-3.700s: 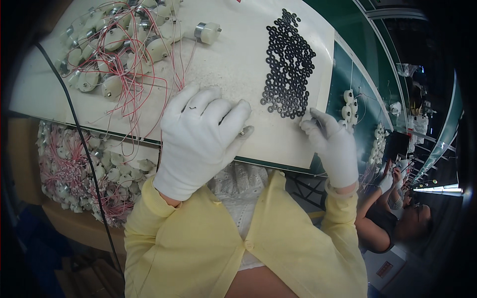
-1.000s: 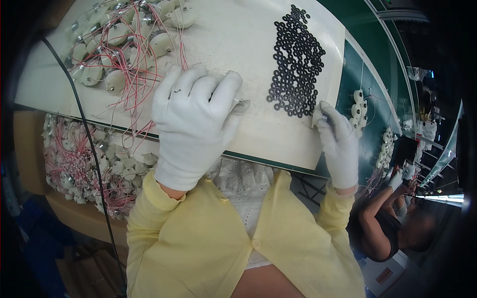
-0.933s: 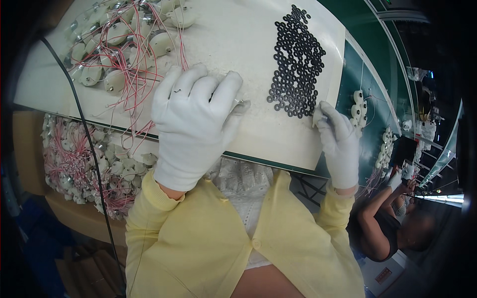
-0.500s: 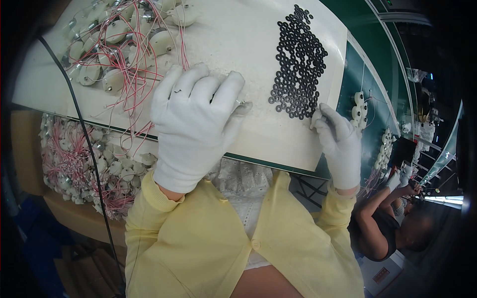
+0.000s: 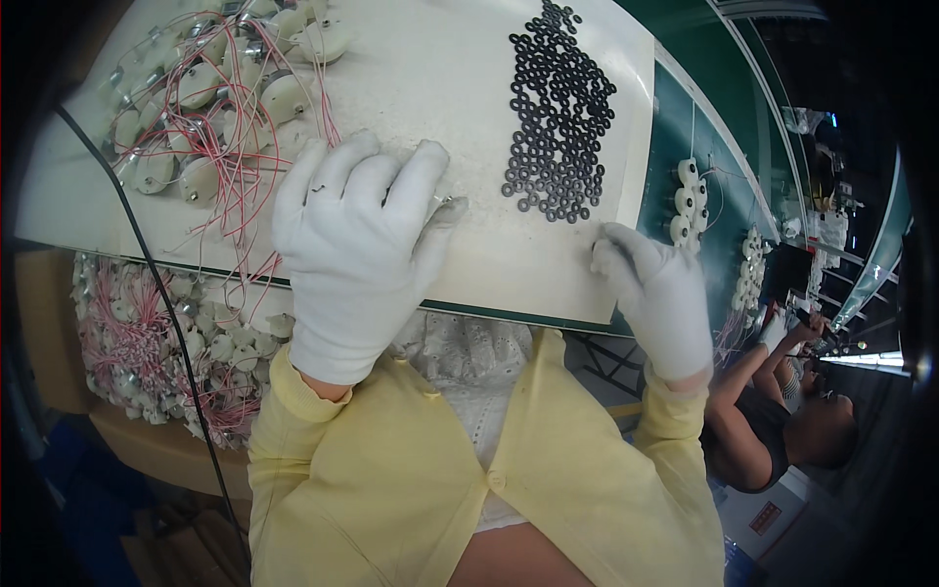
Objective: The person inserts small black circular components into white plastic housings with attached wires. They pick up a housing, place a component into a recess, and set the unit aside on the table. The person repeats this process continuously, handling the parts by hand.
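**Step in hand.** The work is judged to be the fitting of black rings [image 5: 559, 108] onto small motors. A ring appears to be in the course of being picked up, while a part is kept ready under the other hand.

**State of the hands.** Both hands are gloved in white.
- The left hand [image 5: 357, 254] is laid palm down at the 9 o'clock side of the white board [image 5: 440, 88]. Its fingers are close together and curved over. A small metallic tip [image 5: 448, 203] shows at the thumb end. It cannot be told whether this tip is gripped or merely covered.
- The right hand [image 5: 660, 293] is held at the 4 o'clock corner of the board, with its fingertips [image 5: 606, 256] bunched together. It cannot be told whether a ring is pinched between them.

**Location of the rings.** The rings lie flat in a loose heap at 1 o'clock on the board, just beyond the right fingertips and apart from them.

**Axis.** The long axis of the heap runs from 12 to 6 o'clock, tilted slightly. The metallic tip points toward 3 o'clock.

**Next move.** A single ring should be separated from the 6 o'clock end of the heap without neighbours being dragged along. It should then be brought across toward 9 o'clock and aligned squarely with the tip.

**Surroundings.**
- Motors with red wires [image 5: 215, 108] are piled at 10 o'clock.
- More motors fill a box [image 5: 147, 342] below the desk at 8 o'clock.
- A green belt [image 5: 729, 117] carrying white parts [image 5: 685, 196] runs at 3 o'clock
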### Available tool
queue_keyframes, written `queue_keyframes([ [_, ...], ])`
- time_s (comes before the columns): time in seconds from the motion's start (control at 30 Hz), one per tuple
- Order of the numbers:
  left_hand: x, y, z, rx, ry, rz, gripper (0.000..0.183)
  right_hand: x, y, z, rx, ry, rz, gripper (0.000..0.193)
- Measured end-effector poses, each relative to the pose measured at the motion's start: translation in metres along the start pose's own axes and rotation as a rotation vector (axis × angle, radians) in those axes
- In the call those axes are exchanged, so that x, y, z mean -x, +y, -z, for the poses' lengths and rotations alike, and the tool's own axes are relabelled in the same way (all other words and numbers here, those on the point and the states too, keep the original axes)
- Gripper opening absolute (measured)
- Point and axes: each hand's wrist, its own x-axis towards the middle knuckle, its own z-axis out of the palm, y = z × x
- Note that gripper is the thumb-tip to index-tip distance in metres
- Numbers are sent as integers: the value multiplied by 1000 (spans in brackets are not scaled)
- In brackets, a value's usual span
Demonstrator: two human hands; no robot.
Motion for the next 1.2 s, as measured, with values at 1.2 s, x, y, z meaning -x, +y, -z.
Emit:
queue_keyframes([
  [1.2, 5, -5, -5, -67, 62, -115, 43, 90, 21, -13, 107, 287, -475, 13],
])
